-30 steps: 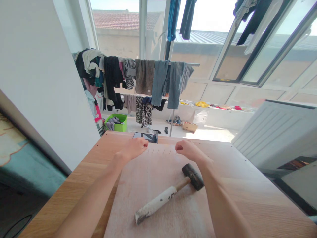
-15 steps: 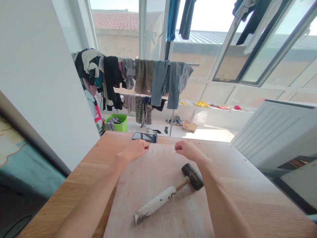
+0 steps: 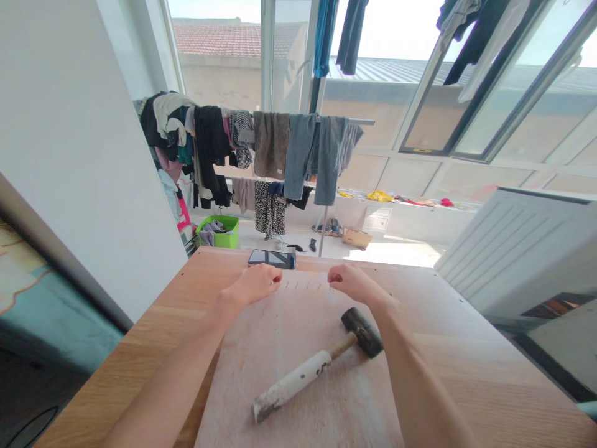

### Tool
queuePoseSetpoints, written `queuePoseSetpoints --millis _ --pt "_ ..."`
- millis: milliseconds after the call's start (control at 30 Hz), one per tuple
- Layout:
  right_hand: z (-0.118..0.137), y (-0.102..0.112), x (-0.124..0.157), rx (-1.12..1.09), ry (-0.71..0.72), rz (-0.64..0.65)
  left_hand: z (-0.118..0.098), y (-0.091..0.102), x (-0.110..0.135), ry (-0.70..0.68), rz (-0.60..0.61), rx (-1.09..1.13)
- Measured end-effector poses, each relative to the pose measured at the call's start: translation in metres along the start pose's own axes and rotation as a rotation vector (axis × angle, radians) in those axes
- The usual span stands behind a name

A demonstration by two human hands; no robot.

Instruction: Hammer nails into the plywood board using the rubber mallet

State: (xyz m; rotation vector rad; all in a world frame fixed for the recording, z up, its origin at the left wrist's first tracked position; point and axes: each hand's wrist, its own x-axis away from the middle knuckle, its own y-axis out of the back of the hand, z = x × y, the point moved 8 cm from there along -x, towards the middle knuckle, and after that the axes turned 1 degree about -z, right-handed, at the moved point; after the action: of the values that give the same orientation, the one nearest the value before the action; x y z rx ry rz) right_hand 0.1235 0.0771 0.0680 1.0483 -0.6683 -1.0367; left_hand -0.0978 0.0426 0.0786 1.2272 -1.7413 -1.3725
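Observation:
A pale wooden board (image 3: 298, 336) lies on the table, with a row of several thin nails (image 3: 297, 285) standing up near its far edge. My left hand (image 3: 265, 278) is closed at the left end of the row, fingertips pinched together. At the right end, my right hand (image 3: 346, 278) is curled the same way beside the last nail. Whatever lies between the fingers of either hand is too small or hidden to make out. Between my forearms a mallet (image 3: 298, 376) with a black head and a white-wrapped handle rests diagonally on the board.
A phone (image 3: 272, 258) lies at the far edge of the wooden table (image 3: 466, 348), just behind my left hand. Beyond the table stand a drying rack with clothes (image 3: 272, 146) and a green basket (image 3: 228, 231). A white panel (image 3: 527, 242) is at the right.
My left hand has shifted very slightly to the right, covering the leftmost visible nail. The right hand, mallet and board look nearly the same.

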Motion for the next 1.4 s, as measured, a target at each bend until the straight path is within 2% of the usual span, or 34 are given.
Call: queuePoseSetpoints --millis 667,1067,1400 --pt "0.018 -0.007 -0.004 0.032 0.021 -0.004 -0.006 -0.011 -0.006 -0.059 -0.086 0.174" --pt "0.027 -0.003 0.001 0.078 -0.009 -0.032 -0.008 -0.015 -0.011 -0.075 -0.137 0.161" --pt "0.033 0.000 0.002 0.031 0.037 -0.061 -0.013 -0.016 -0.011 -0.112 -0.165 0.145"
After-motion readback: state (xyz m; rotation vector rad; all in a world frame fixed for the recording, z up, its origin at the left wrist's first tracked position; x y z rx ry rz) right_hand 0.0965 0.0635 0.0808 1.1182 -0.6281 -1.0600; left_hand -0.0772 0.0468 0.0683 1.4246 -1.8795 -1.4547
